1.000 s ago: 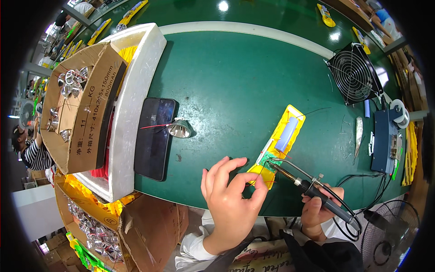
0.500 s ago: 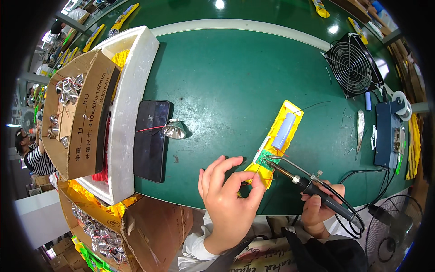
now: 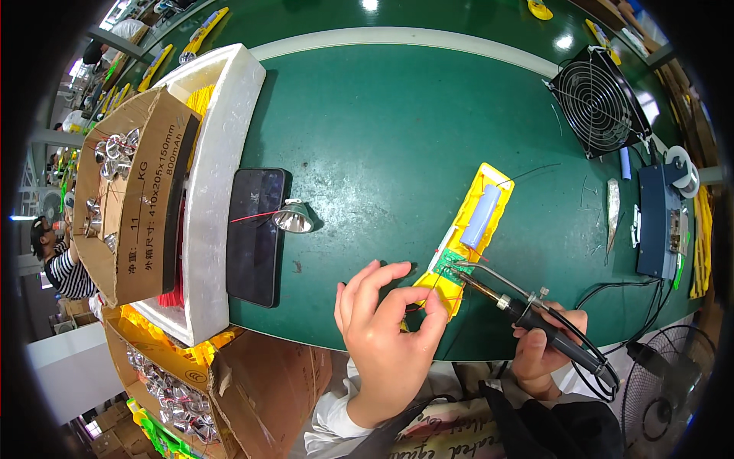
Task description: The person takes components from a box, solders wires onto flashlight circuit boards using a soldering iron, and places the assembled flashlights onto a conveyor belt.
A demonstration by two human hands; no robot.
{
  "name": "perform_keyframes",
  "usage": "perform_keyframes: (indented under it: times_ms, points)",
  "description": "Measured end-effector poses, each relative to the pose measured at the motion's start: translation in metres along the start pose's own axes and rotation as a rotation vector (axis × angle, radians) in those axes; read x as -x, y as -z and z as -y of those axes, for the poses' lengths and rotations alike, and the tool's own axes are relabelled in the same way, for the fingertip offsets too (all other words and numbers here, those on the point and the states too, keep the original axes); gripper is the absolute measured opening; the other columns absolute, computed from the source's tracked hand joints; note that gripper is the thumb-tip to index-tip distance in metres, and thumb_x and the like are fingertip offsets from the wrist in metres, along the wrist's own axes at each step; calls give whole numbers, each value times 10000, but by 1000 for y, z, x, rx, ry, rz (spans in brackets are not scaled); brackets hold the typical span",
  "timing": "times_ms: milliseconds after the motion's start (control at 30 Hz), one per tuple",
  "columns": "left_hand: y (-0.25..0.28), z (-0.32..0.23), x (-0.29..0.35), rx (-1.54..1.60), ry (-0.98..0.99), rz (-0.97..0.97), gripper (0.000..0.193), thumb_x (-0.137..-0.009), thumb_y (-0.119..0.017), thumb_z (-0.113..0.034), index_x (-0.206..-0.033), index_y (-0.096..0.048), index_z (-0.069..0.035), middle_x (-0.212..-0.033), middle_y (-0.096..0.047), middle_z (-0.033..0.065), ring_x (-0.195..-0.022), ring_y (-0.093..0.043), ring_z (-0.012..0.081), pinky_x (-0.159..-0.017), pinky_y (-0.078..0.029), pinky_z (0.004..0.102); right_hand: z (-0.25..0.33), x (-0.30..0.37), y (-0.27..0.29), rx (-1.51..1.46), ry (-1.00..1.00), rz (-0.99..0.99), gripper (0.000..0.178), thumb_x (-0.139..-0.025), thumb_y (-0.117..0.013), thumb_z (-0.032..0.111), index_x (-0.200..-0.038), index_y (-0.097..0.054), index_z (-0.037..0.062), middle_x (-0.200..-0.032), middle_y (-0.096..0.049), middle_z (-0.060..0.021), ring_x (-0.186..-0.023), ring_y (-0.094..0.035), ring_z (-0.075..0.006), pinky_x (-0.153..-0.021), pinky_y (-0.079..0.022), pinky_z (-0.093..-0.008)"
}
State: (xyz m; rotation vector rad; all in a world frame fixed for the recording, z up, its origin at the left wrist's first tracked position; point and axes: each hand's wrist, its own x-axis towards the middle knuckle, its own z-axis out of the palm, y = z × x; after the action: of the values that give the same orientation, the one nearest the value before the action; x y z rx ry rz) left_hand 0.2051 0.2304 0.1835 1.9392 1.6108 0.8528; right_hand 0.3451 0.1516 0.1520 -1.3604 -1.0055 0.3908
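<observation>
left hand (image 3: 394, 336): seemingly pinching wire (image 3: 436, 284) | right hand (image 3: 540, 356): gripping iron (image 3: 527, 312), tip 10 o'clock at board (image 3: 443, 265) | casing (image 3: 456, 240): tabletop (image 3: 375, 145), 1 o'clock of left hand | change: almost none, same spot still worked

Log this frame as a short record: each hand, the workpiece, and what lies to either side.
Left hand: thumb and forefinger pinching what looks like a thin wire
Right hand: holding a soldering iron, tip at the green circuit board
Workpiece: yellow casing containing the board and a blue cylinder
Left side: dark phone, silver reflector, white foam box
Right side: black fan, dark blue unit
</observation>
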Motion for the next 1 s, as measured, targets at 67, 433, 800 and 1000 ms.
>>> perform_keyframes:
  times_ms: [67,433,800,1000]
  points:
    - [0,-1,0,-3,-3,4,81,-582,-642,-22,-648,-601,-45,-901,-577,67,-948,-507,302,-797,-403,365,0,0,2,16,15,-5,371,-774,-579,296,-843,-361,4,-616,-461,-81,-446,-446,-100,-431,-396,-194]
    - [-1,2,1,1,-7,4,85,-601,-647,-31,-673,-605,-50,-886,-587,63,-960,-498,299,-807,-396,366,-2,3,12,-15,70,-55,358,-769,-563,282,-844,-333,17,-706,-406,-65,-494,-437,-116,-431,-386,-208]
    - [3,9,10,-54,-187,110,139,-640,-661,-46,-772,-629,-78,-1060,-499,79,-1038,-428,316,-861,-350,384,-8,-2,34,-66,32,-308,353,-756,-606,279,-829,-379,19,-672,-451,-69,-509,-455,-121,-460,-402,-201]
    - [0,13,11,15,-150,58,145,-639,-668,-57,-777,-632,-83,-1040,-515,77,-1005,-464,288,-849,-349,407,-8,-7,37,2,48,-263,308,-761,-572,243,-821,-375,14,-618,-457,-80,-481,-446,-116,-463,-389,-193]
